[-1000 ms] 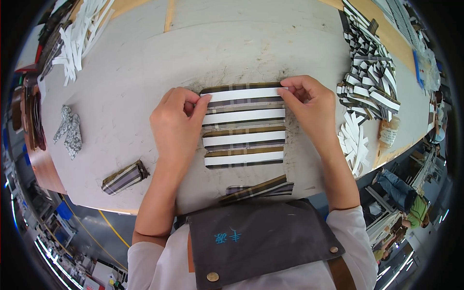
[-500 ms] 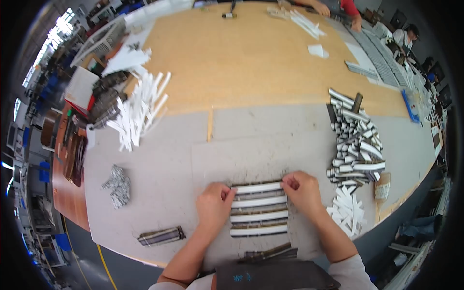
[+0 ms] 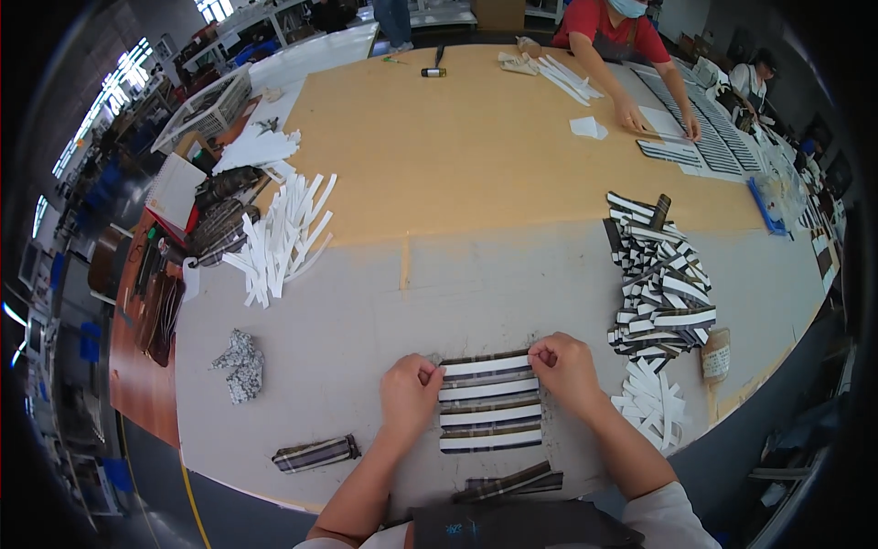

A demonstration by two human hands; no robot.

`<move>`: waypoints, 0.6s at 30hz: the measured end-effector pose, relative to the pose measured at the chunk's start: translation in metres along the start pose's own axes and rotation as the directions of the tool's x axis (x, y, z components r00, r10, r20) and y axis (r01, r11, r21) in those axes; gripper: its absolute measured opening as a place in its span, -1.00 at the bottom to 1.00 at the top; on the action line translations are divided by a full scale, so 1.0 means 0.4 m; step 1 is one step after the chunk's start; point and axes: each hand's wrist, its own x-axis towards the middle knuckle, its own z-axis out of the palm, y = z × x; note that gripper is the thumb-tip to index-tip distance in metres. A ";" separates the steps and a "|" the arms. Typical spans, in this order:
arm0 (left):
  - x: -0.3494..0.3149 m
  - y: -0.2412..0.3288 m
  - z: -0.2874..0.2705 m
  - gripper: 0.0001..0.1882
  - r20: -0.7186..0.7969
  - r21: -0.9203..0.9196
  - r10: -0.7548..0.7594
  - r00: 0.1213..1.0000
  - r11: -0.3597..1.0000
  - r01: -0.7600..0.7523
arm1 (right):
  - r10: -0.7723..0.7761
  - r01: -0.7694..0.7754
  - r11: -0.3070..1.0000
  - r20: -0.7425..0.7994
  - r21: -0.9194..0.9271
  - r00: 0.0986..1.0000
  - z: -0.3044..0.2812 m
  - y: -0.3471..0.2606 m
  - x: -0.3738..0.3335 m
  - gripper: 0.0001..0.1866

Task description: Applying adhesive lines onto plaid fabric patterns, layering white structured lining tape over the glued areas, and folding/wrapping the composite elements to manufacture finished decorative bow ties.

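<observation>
Several dark plaid fabric strips, each with a white strip along it, lie one below another in a neat stack of rows (image 3: 490, 414). At the far end of these rows, my left hand (image 3: 409, 395) pinches the left end of the top fabric strip (image 3: 487, 367). My right hand (image 3: 569, 373) pinches its right end, so the strip lies straight between both hands. Close to my body are a few loose plaid strips (image 3: 508, 482). To the left of my left forearm rests a folded plaid fabric bundle (image 3: 315, 453).
On the right sit a heap of plaid-and-white strips (image 3: 660, 284), white scraps (image 3: 650, 403) and a tape roll (image 3: 716, 355). White strips (image 3: 283, 240) and a speckled crumpled piece (image 3: 240, 367) lie left. Across the table a co-worker's hands (image 3: 660, 123) handle strips.
My view has tilted up, bringing more of the co-worker into sight. The co-worker's hands now reach lower over the strips. Both my hands stay at the top strip's ends.
</observation>
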 end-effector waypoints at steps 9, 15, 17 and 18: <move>-0.028 0.005 -0.062 -0.96 -0.079 -0.072 -0.043 0.996 0.997 0.038 | -0.071 0.058 0.989 0.091 0.134 0.993 0.011 -0.087 0.028 -0.90; -0.089 -0.020 -0.042 -0.72 -0.032 0.040 0.233 0.972 0.972 -0.232 | -0.271 0.234 0.947 0.154 0.221 0.950 0.107 -0.105 0.024 -0.94; -0.095 -0.019 -0.038 -0.61 -0.001 0.129 0.336 0.942 0.934 -0.333 | -0.269 0.235 0.952 0.167 0.196 0.949 0.123 -0.111 0.024 -0.92; -0.097 -0.016 -0.037 -0.61 0.003 0.127 0.325 0.946 0.938 -0.322 | -0.296 0.272 0.950 0.155 0.155 0.943 0.130 -0.110 0.023 -0.91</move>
